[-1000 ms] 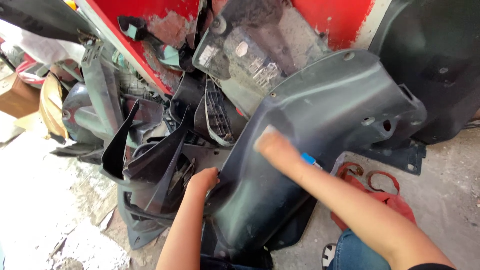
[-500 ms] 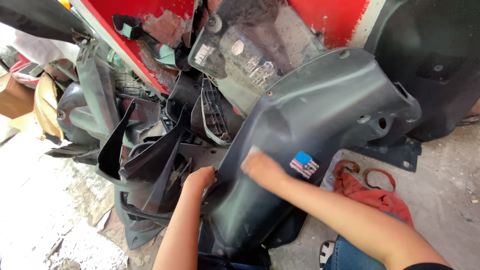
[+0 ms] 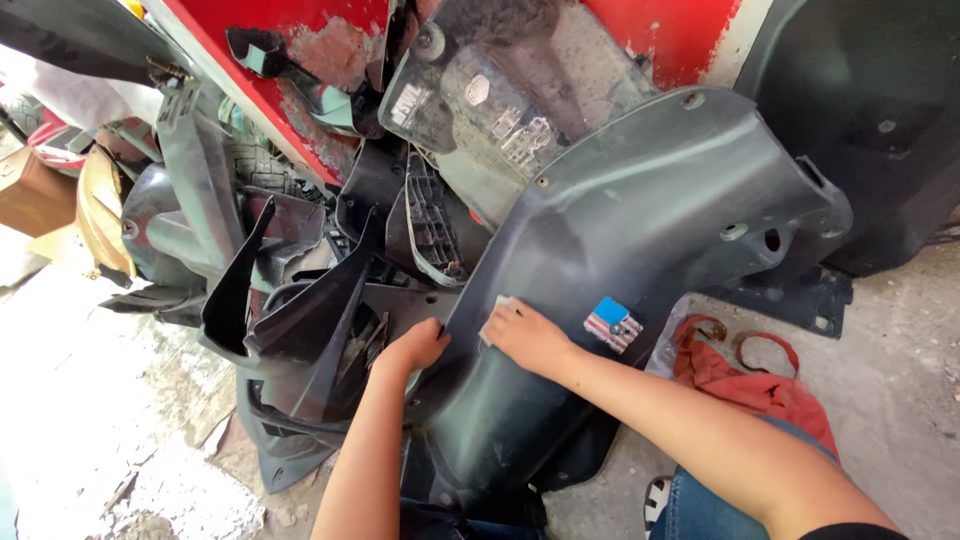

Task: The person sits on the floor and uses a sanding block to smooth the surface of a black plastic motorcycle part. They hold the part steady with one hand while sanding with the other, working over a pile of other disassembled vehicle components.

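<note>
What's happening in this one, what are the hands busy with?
A person is rubbing a large dark plastic vehicle panel with a small grey pad pressed under the right hand. The left hand grips the panel's left edge. A small striped sticker sits beside the right hand. More dark panels are piled to the left, and a red bag lies on the ground.

- A scooter repair yard or scrap workshop, outdoors in daylight.
- Dusty black plastic scooter body panels (image 3: 640, 250) lie heaped on bare cracked concrete floor (image 3: 880, 330).
- A worn red metal wall with peeling paint (image 3: 320, 50) stands behind.
- A crumpled red cloth bag (image 3: 770, 385) lies near.
</note>
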